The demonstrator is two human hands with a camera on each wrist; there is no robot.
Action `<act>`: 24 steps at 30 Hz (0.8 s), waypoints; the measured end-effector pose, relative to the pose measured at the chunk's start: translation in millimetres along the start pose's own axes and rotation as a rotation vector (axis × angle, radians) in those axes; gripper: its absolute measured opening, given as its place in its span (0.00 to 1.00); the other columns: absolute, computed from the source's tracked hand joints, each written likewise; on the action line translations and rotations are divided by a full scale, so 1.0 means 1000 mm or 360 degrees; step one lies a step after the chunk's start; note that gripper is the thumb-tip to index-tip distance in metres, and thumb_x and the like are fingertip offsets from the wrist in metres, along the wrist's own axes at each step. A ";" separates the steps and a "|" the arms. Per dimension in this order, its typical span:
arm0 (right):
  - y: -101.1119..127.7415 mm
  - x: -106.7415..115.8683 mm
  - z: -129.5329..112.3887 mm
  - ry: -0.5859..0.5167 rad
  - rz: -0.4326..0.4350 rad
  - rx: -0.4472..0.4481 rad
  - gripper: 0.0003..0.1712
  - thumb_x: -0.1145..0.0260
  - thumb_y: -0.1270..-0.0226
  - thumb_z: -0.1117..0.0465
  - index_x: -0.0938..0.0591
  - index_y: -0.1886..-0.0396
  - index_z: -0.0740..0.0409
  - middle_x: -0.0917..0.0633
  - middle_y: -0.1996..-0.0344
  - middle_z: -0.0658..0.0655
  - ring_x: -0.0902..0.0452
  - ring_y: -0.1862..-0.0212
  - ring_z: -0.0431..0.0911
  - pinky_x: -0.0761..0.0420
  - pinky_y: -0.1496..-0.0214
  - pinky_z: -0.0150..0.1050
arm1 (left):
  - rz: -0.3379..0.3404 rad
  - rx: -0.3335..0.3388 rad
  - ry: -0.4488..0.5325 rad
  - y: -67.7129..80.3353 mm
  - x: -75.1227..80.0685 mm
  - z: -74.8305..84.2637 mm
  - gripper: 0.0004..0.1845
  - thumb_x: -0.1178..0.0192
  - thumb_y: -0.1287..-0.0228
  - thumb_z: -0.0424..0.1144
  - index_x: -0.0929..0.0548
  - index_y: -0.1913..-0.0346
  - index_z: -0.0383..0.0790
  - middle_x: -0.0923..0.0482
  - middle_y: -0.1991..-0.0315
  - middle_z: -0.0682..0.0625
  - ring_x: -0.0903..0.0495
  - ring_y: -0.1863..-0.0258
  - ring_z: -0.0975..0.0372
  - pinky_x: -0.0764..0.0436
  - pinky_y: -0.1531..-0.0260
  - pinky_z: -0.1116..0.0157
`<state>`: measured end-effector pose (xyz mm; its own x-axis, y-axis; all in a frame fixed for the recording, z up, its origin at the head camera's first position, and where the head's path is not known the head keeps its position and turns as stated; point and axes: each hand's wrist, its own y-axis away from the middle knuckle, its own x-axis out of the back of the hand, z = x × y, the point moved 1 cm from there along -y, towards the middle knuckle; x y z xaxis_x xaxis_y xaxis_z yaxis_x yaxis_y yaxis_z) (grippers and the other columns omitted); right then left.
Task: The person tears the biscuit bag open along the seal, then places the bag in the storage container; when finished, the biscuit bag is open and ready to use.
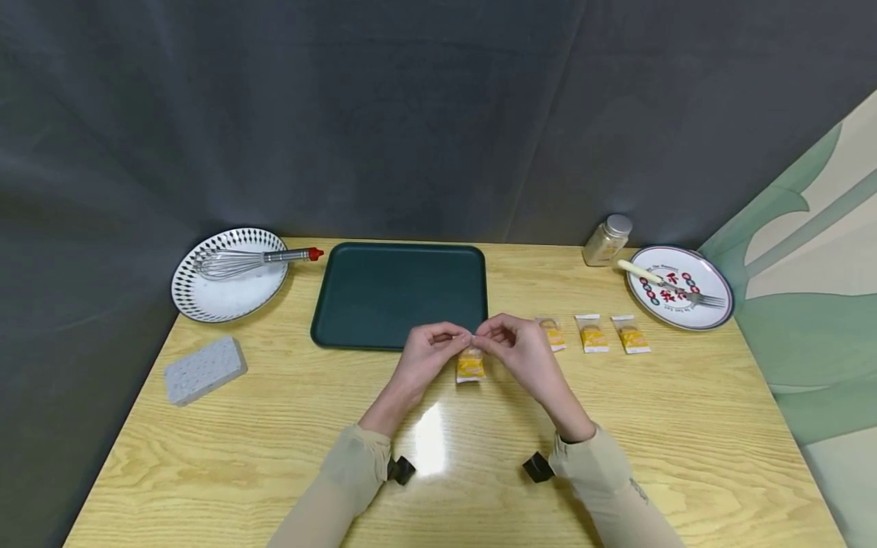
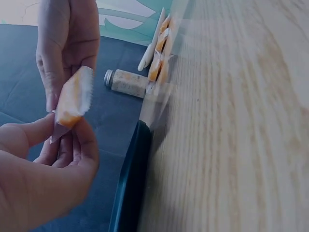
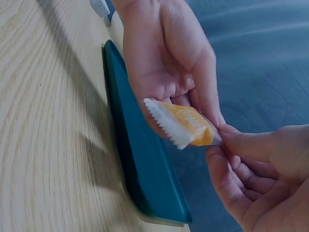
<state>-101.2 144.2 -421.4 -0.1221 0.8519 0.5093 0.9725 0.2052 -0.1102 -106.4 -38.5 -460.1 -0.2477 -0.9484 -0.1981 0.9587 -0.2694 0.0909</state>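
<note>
Over a wood-grain tabletop, at five o'clock from the green tray: yellow packet, pinched along its twelve o'clock edge by left hand and right hand. Probably light, slippery, crushable (like three similar packets toward three o'clock); best held by sealed ends.

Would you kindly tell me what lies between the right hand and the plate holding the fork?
The head view shows three yellow-and-white packets in a row, roughly between the right hand and that plate.
</note>
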 end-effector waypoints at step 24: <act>0.007 -0.027 0.009 0.0185 0.0201 0.0312 0.18 0.34 0.33 0.85 0.21 0.69 0.59 0.21 0.72 0.54 0.26 0.69 0.45 0.25 0.67 0.36 | 0.0124 0.0165 0.0025 0.003 -0.006 0.000 0.05 0.35 0.26 0.24 0.13 0.58 0.22 0.13 0.65 0.49 0.17 0.63 0.65 0.18 0.58 0.69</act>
<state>-92.9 127.3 -443.9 0.0329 0.8178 0.5746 0.9202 0.1996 -0.3367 -101.9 -33.8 -459.0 -0.1698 -0.9647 -0.2014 0.9552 -0.2114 0.2071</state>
